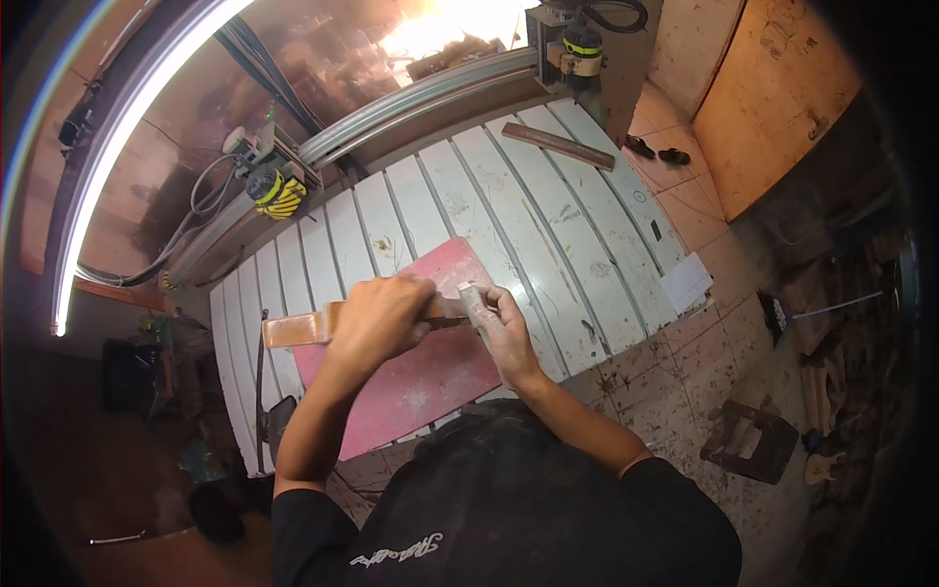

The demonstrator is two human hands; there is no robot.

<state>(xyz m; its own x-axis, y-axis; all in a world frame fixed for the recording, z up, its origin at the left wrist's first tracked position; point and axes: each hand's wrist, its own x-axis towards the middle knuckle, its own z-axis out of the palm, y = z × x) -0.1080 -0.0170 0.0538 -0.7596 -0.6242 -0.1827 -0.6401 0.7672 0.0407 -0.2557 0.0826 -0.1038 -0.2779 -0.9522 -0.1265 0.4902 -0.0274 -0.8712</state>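
My left hand (377,318) is closed over a brown wooden piece (293,331), long and smooth with a step near its wide left end. That end sticks out to the left of my fist, and the other runs toward my right hand. My right hand (507,333), dusty and grey, is closed at the right end of the wood. A small greyish shape with a pale tip shows at its thumb side; I cannot make out what it is. Beneath both hands a pink-red board (421,382) lies on the slatted table, with whitish dust marks on it.
The pale slatted machine table (548,225) has a dark wooden strip (558,146) at the far right and a white paper (687,284) at its right edge. Black-and-yellow tool heads (277,194) hang along a metal rail (421,103). A brown stool-like object (750,440) stands on the floor.
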